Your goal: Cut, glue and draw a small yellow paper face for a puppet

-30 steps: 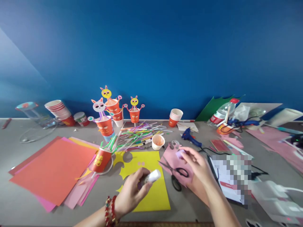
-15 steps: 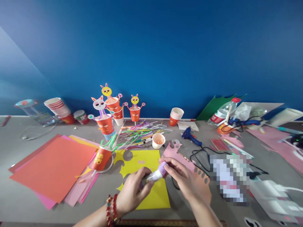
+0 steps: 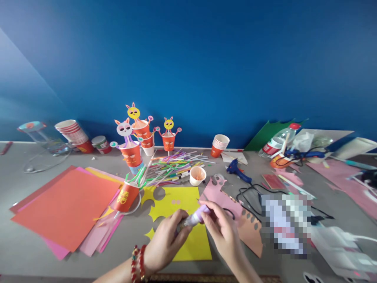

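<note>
My left hand (image 3: pixel 167 239) is closed around the clear barrel of a glue stick (image 3: pixel 191 221), which tilts up to the right. The fingers of my right hand (image 3: pixel 222 228) pinch its purple cap (image 3: pixel 202 212). Whether the cap sits fully on the barrel I cannot tell. Beneath both hands lies a yellow sheet (image 3: pixel 188 196) with round bites cut from its left side. Two small pink discs (image 3: pixel 176 202) rest on that sheet, just beyond my hands. Pink cut paper (image 3: pixel 216 192) lies on the far side of my right hand.
Orange and pink sheets (image 3: pixel 67 208) and a red cup with green straws (image 3: pixel 126 198) are at left. Decorated cups (image 3: pixel 168 140) stand behind loose pipe cleaners (image 3: pixel 173 167). A blue glue gun (image 3: pixel 237 171), its cable and a white power strip (image 3: pixel 338 243) are at right.
My right hand has shifted slightly left and down along with the purple cap, and less of the white section beside the cap shows. My left hand keeps its grip.
</note>
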The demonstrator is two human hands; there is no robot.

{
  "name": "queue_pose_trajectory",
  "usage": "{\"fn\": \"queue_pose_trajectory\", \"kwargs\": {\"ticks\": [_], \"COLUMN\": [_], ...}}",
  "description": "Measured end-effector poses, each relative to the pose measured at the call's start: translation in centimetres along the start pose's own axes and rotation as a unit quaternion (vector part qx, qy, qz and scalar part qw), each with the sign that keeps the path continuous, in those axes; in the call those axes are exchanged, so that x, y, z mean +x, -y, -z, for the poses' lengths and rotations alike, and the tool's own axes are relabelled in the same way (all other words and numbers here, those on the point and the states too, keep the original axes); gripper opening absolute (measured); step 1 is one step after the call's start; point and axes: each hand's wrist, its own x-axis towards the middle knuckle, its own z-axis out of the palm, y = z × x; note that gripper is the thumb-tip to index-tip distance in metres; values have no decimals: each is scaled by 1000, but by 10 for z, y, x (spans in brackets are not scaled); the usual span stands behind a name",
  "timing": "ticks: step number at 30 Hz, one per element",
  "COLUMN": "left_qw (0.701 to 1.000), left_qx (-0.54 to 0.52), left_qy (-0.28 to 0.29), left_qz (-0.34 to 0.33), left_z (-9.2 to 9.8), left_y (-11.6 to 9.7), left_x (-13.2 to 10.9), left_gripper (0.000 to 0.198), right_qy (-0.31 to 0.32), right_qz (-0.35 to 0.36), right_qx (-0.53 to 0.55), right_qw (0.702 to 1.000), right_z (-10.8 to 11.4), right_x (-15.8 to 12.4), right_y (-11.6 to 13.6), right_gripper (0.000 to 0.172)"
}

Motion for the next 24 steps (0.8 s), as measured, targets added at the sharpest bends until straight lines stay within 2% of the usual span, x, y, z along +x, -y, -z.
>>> {"fn": "queue_pose_trajectory", "kwargs": {"ticks": [3, 6, 12, 15, 17, 19, 20, 22, 24], "left_qw": [1000, 1000, 998, 996, 994, 995, 996, 998, 996], "left_qx": [-5, -12, -11, -28, -47, -42, -25, 23, 61], "left_qy": [7, 0, -11, -12, -11, -7, -2, 11, 28], "left_qz": [-1, -12, -58, -83, -98, -95, -84, -60, -64], "left_z": [2, 1, -4, -3, -2, -1, -1, -1, -3], "left_y": [-1, 0, -6, -9, -6, 0, 3, 10, 15], "left_x": [0, 0, 10, 16, 17, 15, 12, 7, 0], "left_gripper": [14, 17, 14, 19, 33, 43, 40, 20, 9], "right_qy": [-25, -38, -97, -82, -59, -118, -156, -202, -175], "right_qz": [38, 43, 31, 6, 14, 32, 41, 67, 81], "right_qx": [-65, -73, -13, 32, 29, -19, -60, -163, -241], "right_qw": [997, 996, 995, 996, 998, 992, 985, 963, 951], "right_z": [-5, -10, -17, -4, 17, 42, 54, 73, 81], "right_x": [-7, -13, -16, -8, 6, 30, 45, 78, 110], "right_y": [-3, -7, -1, 1, -5, -17, -26, -46, -69], "right_gripper": [25, 25, 25, 25, 26, 30, 32, 34, 36]}}
